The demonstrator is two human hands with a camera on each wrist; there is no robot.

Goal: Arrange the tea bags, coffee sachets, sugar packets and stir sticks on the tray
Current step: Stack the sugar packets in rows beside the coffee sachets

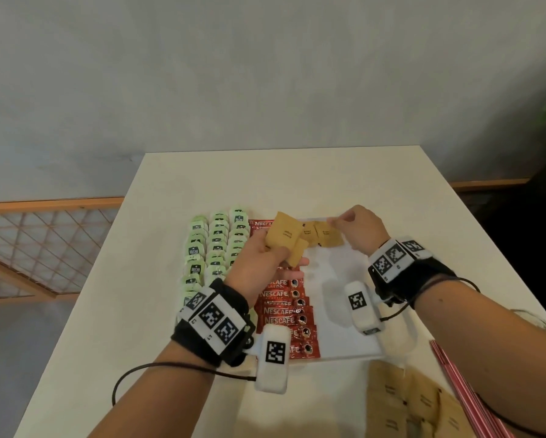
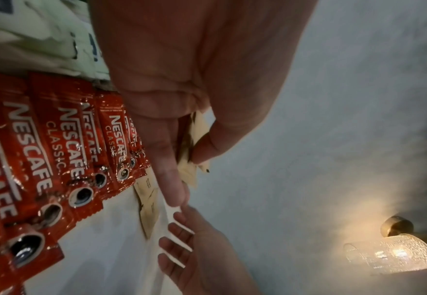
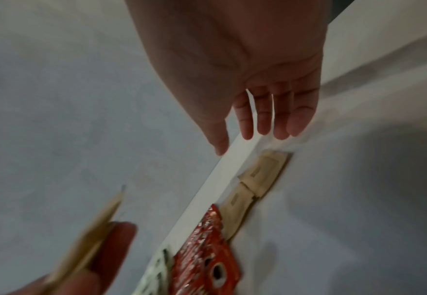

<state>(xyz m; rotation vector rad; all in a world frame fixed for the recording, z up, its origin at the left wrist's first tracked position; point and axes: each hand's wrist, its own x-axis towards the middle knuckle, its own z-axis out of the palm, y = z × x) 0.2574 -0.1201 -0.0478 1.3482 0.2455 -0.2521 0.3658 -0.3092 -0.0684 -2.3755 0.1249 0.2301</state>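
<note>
The left hand (image 1: 262, 257) has its grip closed on a small bunch of brown sugar packets (image 1: 285, 237), thumb pressing them against the fingers, held above the red coffee sachets (image 1: 281, 311) near the middle of the white tray (image 1: 344, 330). The right hand (image 1: 358, 229) hovers at the tray's far edge with its fingers loosely spread and nothing in its grip, just above two laid sugar packets (image 1: 324, 237) lying side by side there. Green tea bags (image 1: 216, 245) fill three rows at the tray's left side. More loose sugar packets (image 1: 407, 406) and red stir sticks (image 1: 461, 390) lie at the worktop's (image 1: 139, 279) near right corner.
</note>
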